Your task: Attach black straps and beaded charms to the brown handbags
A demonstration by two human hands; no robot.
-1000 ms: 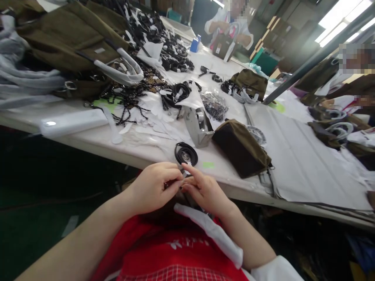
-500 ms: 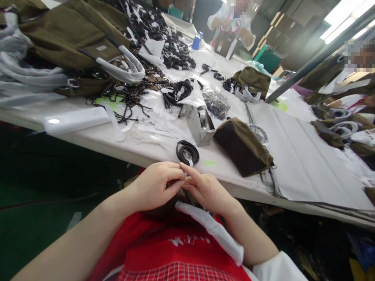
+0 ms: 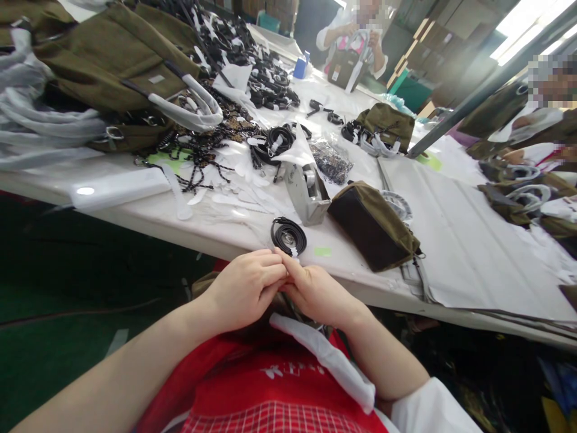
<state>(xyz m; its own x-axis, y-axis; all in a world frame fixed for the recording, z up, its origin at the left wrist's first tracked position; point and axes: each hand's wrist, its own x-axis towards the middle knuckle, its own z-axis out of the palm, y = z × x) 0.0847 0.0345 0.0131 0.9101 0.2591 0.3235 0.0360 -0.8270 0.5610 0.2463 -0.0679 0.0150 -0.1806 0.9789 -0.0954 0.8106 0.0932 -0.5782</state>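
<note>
Just in front of the table edge, my left hand (image 3: 246, 285) and my right hand (image 3: 322, 294) meet, their fingertips pressed together. Both are closed, and whatever is pinched between them is hidden by the fingers. Beneath them, on my lap, part of an olive-brown bag (image 3: 204, 284) shows, mostly covered by my hands and arms. A white-wrapped bag handle (image 3: 322, 356) lies slanting across my red apron. Right beyond my fingertips, a coiled black strap (image 3: 276, 231) with metal clips and a white tag rests on the table.
A grey metal tape dispenser (image 3: 302, 195) and an olive pouch bag (image 3: 376, 225) stand on the table (image 3: 451, 240). Large olive bags (image 3: 117, 60) and heaps of black straps (image 3: 265, 81) fill the left side. Across the table, a person (image 3: 336, 39) handles a bag. A slanted post (image 3: 478, 102) rises at right.
My hands have drawn slightly closer, fingers overlapping more at the same spot. Across the table, the person's hand has risen along the bag's handle.
</note>
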